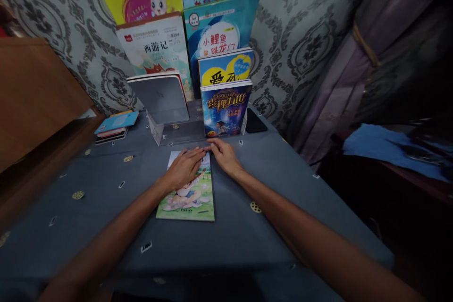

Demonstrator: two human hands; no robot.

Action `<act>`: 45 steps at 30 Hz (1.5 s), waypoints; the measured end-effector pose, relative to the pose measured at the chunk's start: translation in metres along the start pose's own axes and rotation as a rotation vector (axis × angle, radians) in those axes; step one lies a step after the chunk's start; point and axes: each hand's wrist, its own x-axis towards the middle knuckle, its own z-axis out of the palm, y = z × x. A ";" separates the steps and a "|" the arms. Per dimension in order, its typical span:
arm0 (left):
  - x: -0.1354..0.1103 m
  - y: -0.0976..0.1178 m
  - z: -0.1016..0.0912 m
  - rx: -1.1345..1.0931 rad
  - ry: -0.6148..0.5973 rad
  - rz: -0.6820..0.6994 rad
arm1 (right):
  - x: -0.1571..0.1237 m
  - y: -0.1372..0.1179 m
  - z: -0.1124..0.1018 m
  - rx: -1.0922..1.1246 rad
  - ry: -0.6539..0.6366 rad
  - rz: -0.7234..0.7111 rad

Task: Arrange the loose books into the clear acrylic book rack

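A thin picture book with a green cover [191, 200] lies flat on the grey-blue tablecloth [106, 207] in front of me. My left hand [184, 167] rests palm down on the book's upper half, fingers stretched out flat. My right hand [223, 153] lies at the book's top right corner, fingers extended and touching the table and the book's edge. Both hands' fingertips almost meet just below a dark blue book [225, 109] that stands upright at the front of a tiered display.
A clear stepped rack [166, 132] holds several upright children's books against the patterned wall. A grey book [161, 96] stands left of the blue one. A small stack of books [115, 125] lies at back left; a black phone [255, 122] at back right. Curtain hangs at right.
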 end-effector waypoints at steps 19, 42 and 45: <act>-0.005 0.005 -0.008 0.057 -0.037 0.158 | -0.009 -0.014 -0.001 -0.488 -0.089 -0.082; -0.030 0.043 -0.033 0.216 -0.607 0.202 | -0.019 -0.037 0.004 -0.840 -0.147 -0.062; -0.030 0.048 -0.035 0.229 -0.649 0.178 | -0.019 -0.036 0.003 -0.810 -0.145 -0.073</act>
